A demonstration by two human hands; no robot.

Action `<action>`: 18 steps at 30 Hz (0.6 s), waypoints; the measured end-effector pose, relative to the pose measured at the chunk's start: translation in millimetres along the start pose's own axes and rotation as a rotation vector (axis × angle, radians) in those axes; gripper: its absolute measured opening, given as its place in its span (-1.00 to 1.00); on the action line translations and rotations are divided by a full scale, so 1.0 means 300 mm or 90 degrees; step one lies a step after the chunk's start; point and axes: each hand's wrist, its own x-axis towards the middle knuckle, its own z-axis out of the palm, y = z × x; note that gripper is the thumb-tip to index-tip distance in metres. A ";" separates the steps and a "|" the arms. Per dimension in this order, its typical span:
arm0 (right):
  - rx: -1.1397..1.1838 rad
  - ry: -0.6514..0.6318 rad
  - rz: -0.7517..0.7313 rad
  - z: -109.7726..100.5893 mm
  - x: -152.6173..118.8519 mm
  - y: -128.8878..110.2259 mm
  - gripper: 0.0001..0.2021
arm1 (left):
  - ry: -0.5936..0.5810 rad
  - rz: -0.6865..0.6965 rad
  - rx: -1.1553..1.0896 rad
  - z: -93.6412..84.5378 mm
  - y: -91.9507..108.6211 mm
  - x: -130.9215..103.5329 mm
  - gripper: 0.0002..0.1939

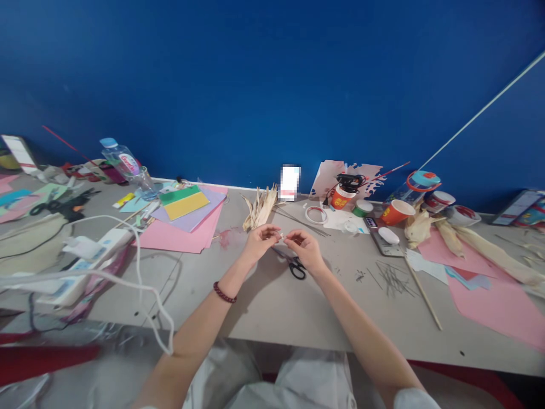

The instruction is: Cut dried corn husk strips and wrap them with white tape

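Observation:
Over the middle of the table, my left hand (pixel 260 241) and my right hand (pixel 305 247) face each other with fingertips pinched. Between them is a tiny whitish piece (pixel 281 236), too small to name, and both hands seem to grip it. Just below my right hand lie scissors (pixel 297 268) with black handles, their blades partly hidden by that hand. A bundle of dried corn husks (pixel 260 208) stands behind my left hand. Thin dark wires (pixel 300 218) lie on the table beyond my fingers.
To the left are coloured papers (pixel 185 204), a water bottle (pixel 128 165) and a power strip (pixel 85 270) with loose white cable. A tape roll (pixel 315 215), orange cups (pixel 397 212), a small scale (pixel 388 245), short wires (pixel 392 279), a stick (pixel 423 292) and more husks (pixel 451 238) lie right.

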 end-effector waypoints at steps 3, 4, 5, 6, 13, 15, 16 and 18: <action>-0.032 0.006 -0.009 -0.001 0.001 0.004 -0.73 | 0.007 0.001 0.002 0.002 0.003 0.000 -0.72; -0.039 0.008 -0.012 -0.001 0.001 0.005 -0.73 | 0.004 0.000 0.001 0.002 0.003 -0.001 -0.72; -0.043 0.008 -0.015 -0.001 0.001 0.006 -0.73 | -0.001 -0.001 -0.001 0.002 0.002 -0.001 -0.71; -0.044 0.008 -0.017 -0.001 0.001 0.005 -0.73 | -0.006 -0.001 -0.003 0.001 0.001 -0.001 -0.71; -0.057 -0.003 -0.013 -0.005 0.001 0.000 -0.72 | -0.019 0.000 0.001 -0.002 0.002 -0.003 -0.70; -0.068 -0.001 -0.009 -0.007 0.002 0.001 -0.73 | -0.022 0.009 0.010 -0.002 0.004 -0.002 -0.70; -0.074 -0.002 -0.008 -0.009 0.002 0.001 -0.74 | -0.023 0.014 0.015 -0.002 0.004 -0.002 -0.70; -0.088 -0.006 -0.010 -0.011 0.002 0.000 -0.75 | -0.026 0.023 0.026 -0.003 0.005 -0.003 -0.70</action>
